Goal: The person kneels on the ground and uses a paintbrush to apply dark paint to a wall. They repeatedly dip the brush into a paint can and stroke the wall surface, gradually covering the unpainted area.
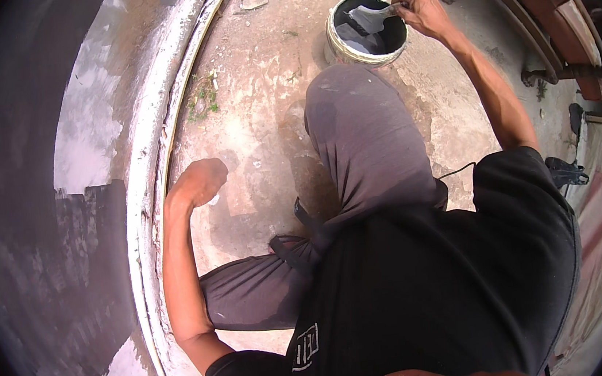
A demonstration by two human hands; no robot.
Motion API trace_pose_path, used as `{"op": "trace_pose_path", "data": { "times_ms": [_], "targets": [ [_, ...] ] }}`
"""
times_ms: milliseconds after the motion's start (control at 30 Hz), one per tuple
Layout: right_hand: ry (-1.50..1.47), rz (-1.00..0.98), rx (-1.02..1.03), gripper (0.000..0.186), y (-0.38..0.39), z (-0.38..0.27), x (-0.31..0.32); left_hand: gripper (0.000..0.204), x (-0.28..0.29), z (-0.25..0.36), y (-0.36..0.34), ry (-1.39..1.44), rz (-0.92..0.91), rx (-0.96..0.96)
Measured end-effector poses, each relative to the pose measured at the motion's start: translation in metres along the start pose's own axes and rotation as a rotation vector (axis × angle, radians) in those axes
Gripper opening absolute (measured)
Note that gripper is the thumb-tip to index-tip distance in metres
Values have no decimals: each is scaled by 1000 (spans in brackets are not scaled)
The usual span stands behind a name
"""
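At the far side, my right hand (423,13) is closed round the handle of a wide flat paintbrush (370,18). The brush reaches over the rim into a round bucket (333,38), where dark grey paint (366,40) shows. Wet-looking grey coats the brush head. My left hand (200,182) is curled closed above the floor, beside the base of the wall. A small white bit (214,199) shows under its fingers; what it is I cannot make out. Left of that hand, the wall (92,224) carries dark grey paint with pale patches among it.
A whitish raised edge (140,183) curves along the foot of the wall. Small green weeds (202,99) grow from the rough concrete floor (246,83). Brown wooden furniture (555,22) stands at the far right, with a dark object (567,172) and pale sheeting (600,208) nearer.
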State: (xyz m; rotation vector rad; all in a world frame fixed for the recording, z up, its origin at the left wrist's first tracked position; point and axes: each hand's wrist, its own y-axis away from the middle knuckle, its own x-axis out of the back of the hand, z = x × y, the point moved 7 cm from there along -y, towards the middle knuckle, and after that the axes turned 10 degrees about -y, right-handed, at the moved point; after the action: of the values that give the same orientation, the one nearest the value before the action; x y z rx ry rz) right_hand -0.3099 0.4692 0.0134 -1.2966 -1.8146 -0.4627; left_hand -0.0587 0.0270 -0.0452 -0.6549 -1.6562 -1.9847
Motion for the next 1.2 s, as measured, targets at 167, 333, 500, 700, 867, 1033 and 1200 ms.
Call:
{"op": "trace_pose_path", "data": {
  "times_ms": [167, 333, 500, 700, 867, 1033, 1200],
  "targets": [
    [-389, -296, -176, 19, -10, 12, -29, 23, -2, -6, 1, 198, 68, 38],
    [-388, -290, -153, 16, -10, 34, -17, 25, 1, -5, -6, 186, 65, 29],
    [106, 22, 197, 9, -9, 19, 3, 26, -4, -9, -10, 188, 71, 14],
    [310, 101, 340, 7, 15, -16, -8, 28, -3, -5, -7, 149, 94, 15],
    [167, 154, 163, 10, 23, -27, 4, 29, -16, -13, -18, 91, 86, -8],
    [-228, -94, -137, 17, 12, -2, -12, 30, -14, -9, -21, 14, 60, -44],
    [-393, -31, -243, 17, 11, 7, 8, 28, -19, -10, -12, 111, 110, -26]
  ]
}}
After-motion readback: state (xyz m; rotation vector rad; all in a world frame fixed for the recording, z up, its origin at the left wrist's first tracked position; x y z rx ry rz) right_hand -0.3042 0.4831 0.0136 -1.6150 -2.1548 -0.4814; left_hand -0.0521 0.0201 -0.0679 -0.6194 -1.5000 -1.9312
